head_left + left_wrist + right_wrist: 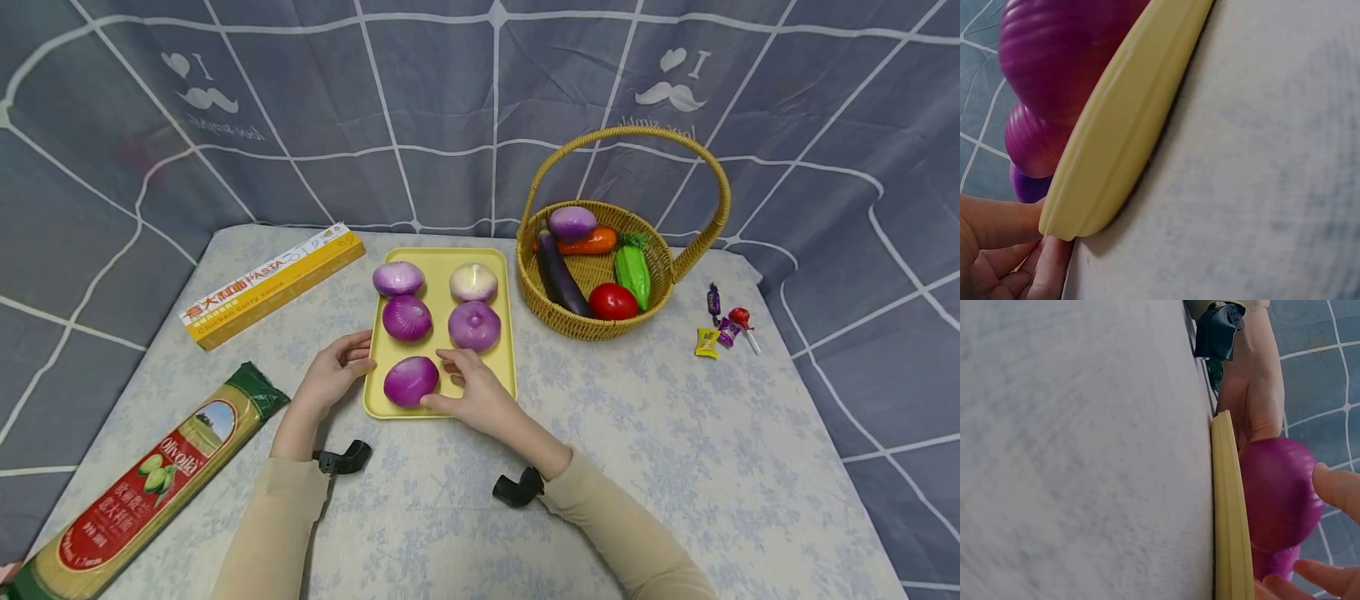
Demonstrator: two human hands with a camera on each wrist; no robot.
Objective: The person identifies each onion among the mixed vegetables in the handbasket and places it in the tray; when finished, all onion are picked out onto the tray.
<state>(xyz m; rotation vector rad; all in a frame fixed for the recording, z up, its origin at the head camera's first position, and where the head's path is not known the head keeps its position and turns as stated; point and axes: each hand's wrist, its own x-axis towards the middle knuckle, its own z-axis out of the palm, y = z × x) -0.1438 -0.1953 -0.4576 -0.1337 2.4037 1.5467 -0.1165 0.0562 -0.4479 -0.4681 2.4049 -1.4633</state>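
Loosely cupped around the nearest purple onion [410, 381], our right hand [474, 393] has its thumb and fingertips at the onion's right side; we cannot tell whether they actually press it. Our left hand [334, 372] sits at the near left corner of the yellow tray [437, 262], fingers relaxed against its rim.

From the head view we see the whole table [675, 467], which neither wrist view offers. Our left wrist view instead shows the tray's rim [1122, 134] from table level, with fingers [997, 222] touching its corner and three onions stacked in perspective behind it. Our right wrist view looks along the tray's edge [1230, 506] and shows the nearest onion [1275, 487] with our fingertips [1335, 484] beside it and the left hand [1254, 387] beyond.

On the tray lie five onions: four purple and one pale one [473, 282] at the far right. Right of the tray, the wicker basket [678, 258] holds an eggplant, a carrot, a green gourd, a tomato and another purple onion.
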